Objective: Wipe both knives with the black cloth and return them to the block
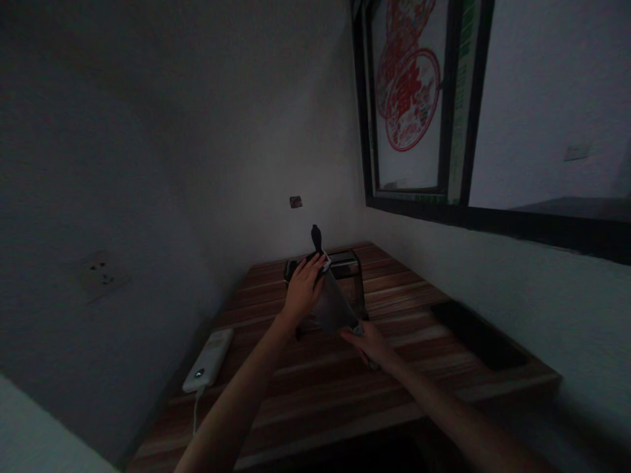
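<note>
My right hand point(363, 343) is closed around the handle of a wide grey blade that looks like a cleaver point(338, 303). The blade slants up and to the left from my fist. My left hand point(304, 289) lies over the upper end of the blade and the top of a black-framed rack point(359, 270), its fingers stretched out and close together. Just above those fingertips a black handle point(316, 236) sticks up. Something small and white shows by the fingertips, too dim to name. My left hand hides part of the rack.
All this is on a wood-grain table point(394, 295) in a corner between walls. A white power bank point(210, 360) with a cable lies at the left edge, and a dark flat phone-like slab point(476, 334) at the right. A black-framed window point(419, 200) is above.
</note>
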`<state>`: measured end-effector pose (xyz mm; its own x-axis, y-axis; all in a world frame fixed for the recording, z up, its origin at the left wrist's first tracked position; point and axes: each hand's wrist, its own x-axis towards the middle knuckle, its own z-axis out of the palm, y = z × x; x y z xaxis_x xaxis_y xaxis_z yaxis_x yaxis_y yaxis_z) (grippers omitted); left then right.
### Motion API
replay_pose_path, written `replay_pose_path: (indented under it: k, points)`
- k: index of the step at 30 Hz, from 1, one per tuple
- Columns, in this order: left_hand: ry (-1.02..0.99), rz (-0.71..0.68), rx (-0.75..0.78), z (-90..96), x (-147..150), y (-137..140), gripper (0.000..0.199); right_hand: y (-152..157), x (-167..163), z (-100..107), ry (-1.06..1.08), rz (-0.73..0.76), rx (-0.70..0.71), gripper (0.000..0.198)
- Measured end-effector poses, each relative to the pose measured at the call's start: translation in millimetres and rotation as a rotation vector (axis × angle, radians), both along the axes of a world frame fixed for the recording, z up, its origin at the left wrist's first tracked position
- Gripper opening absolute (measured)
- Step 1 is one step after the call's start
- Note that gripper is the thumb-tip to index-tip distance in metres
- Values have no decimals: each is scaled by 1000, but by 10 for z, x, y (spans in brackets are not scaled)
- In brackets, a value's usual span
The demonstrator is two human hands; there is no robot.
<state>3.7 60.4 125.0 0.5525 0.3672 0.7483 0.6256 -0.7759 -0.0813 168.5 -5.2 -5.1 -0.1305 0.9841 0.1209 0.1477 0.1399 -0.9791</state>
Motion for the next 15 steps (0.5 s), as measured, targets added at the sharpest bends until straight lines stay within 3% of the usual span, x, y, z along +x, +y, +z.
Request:
replay_pose_path:
  k: [8,15]
  points:
    - [83,-38,-36,-238,40,-179,45,25,-4,-44,26,-6,3,41]
    - [195,-122,-104,-585,85,-442,44,36,-11,-56,12,-12,29,32]
